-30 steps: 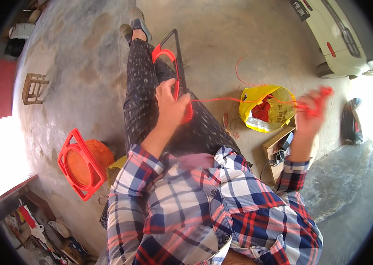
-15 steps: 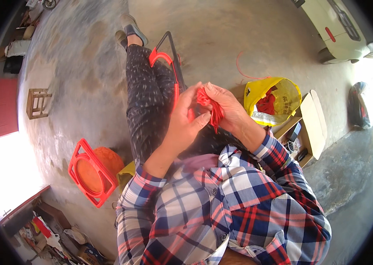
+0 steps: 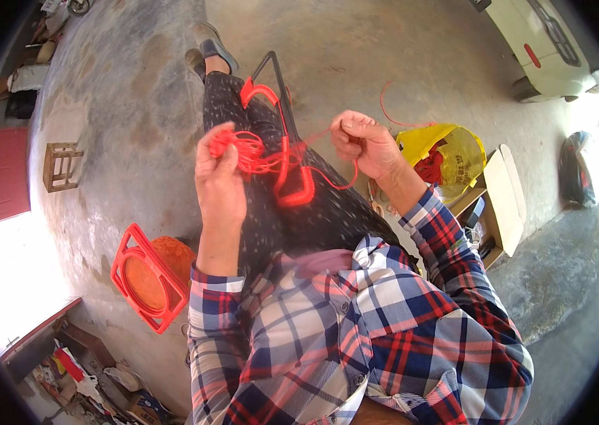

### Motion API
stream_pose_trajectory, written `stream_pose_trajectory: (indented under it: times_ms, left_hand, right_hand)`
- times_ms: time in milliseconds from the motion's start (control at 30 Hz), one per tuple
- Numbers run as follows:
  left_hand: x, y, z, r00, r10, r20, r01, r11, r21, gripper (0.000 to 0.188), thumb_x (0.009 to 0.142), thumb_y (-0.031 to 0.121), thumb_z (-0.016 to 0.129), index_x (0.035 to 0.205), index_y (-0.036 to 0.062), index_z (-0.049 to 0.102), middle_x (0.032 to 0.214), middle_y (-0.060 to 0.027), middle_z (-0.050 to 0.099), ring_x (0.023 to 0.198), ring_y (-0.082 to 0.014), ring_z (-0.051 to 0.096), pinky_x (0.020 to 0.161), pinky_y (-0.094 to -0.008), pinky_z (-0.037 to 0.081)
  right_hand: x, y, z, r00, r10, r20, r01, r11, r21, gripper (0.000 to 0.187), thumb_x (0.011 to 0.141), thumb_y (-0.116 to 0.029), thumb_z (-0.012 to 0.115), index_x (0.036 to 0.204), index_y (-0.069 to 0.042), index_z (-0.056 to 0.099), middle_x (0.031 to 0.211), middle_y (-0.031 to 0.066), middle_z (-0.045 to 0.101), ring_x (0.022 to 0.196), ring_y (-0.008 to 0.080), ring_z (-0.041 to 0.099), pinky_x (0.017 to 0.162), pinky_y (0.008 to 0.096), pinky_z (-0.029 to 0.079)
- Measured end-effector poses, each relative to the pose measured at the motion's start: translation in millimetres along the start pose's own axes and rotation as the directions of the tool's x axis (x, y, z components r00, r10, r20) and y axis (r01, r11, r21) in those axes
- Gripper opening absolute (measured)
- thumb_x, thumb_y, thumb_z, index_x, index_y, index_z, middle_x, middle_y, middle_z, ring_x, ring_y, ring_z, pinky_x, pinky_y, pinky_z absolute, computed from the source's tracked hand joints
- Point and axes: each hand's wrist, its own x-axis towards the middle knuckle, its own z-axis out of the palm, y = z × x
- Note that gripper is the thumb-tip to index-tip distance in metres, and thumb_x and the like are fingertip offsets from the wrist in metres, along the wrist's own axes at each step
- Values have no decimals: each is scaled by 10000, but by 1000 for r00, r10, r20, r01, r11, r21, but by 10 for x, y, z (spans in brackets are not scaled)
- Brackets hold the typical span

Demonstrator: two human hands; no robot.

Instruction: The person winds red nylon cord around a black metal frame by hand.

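In my left hand (image 3: 219, 173) I grip a loose bundle of thin red cord (image 3: 248, 154), above my left thigh. My right hand (image 3: 368, 144) pinches a strand of that cord, its fingers closed. The strand stretches slackly between the two hands, and a loop hangs below the right one. Across my legs lies a bent black metal frame (image 3: 278, 78) with parts covered in red; the cord bundle partly overlaps it. Whether the frame's covering is wound cord is unclear.
A yellow bag (image 3: 423, 145) holding red material stands to my right, beside an open cardboard box (image 3: 505, 205). Left of me are an orange-red plastic stool (image 3: 149, 276) and a small wooden stool (image 3: 63, 167). A pale vehicle (image 3: 547, 49) stands far right.
My hands have moved apart from over my lap, the left one leftward with the bundle. The bunched cord has loosened, and a strand now runs to my right hand.
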Motion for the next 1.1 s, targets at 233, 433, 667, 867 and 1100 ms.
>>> stream_pose_trajectory:
  times_ms: [233, 433, 667, 867, 1100]
  left_hand:
    - [-86, -402, -52, 873, -110, 476, -477, 15, 879, 531, 726, -66, 551, 1242, 58, 559, 873, -145, 605, 845, -353, 576, 765, -449, 460]
    - [17, -639, 106, 938, 91, 335, -345, 150, 927, 424, 672, -9, 689, 1067, 51, 550, 974, -146, 596, 957, -358, 554, 853, -430, 445]
    - [108, -933, -35, 882, -471, 0, 465, 871, 158, 449, 738, 52, 506, 1185, 13, 490, 1025, -48, 534, 1017, -168, 517, 937, -296, 398]
    - [-28, -834, 80, 893, -450, -21, 451, 891, 53, 517, 723, 49, 471, 1237, 4, 454, 973, -19, 484, 911, -144, 469, 923, -266, 359]
    - [-221, -863, 138, 895, -446, -33, 445, 884, 145, 575, 731, 49, 468, 1303, 8, 427, 1041, -27, 445, 950, -131, 436, 938, -249, 329]
  right_hand:
    - [133, 447, -150, 999, -33, 28, 40, 433, -900, 264, 832, -147, 674, 1055, -5, 672, 900, 75, 650, 930, 191, 620, 843, 293, 476]
    - [38, 366, -93, 990, -110, -92, -18, 541, -841, 238, 806, -182, 706, 934, 13, 656, 1184, 161, 600, 1002, 201, 599, 886, 324, 468]
    - [-451, -298, -89, 929, -370, -10, 367, 924, -110, 143, 815, -133, 654, 888, -40, 574, 1109, 156, 650, 1158, 256, 583, 877, 360, 491]
    - [-1037, -994, 82, 863, -504, -29, 503, 853, 137, 148, 878, -196, 611, 922, -93, 514, 765, 40, 543, 661, 163, 476, 546, 284, 376]
    - [-728, -332, 46, 788, -381, -484, 138, 875, -465, 140, 914, -180, 597, 997, -86, 535, 777, -1, 565, 637, 117, 540, 557, 268, 429]
